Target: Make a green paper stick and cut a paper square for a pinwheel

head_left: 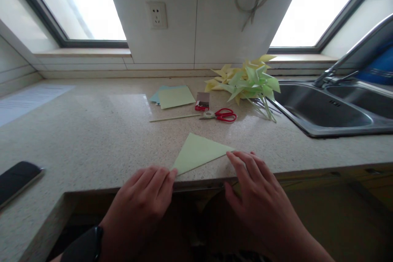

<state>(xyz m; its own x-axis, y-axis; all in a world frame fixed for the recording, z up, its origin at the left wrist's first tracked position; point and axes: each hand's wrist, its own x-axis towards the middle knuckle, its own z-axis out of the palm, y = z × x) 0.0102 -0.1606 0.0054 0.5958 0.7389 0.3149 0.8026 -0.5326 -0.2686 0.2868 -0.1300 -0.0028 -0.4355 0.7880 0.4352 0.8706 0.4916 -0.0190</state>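
A light green paper (199, 152) folded into a triangle lies flat near the front edge of the speckled countertop (101, 135). My left hand (143, 200) rests at the counter's edge, its fingertips touching the triangle's lower left corner. My right hand (253, 188) has its fingertips against the right corner. Neither hand lifts the paper; the fingers are spread and press on it.
Behind the triangle lie red-handled scissors (222, 115), a thin wooden stick (173, 118), a small red box (202, 101), a stack of paper sheets (175, 96) and several paper pinwheels (248, 82). A steel sink (331, 110) with a tap is at the right. A dark phone (16, 180) lies far left.
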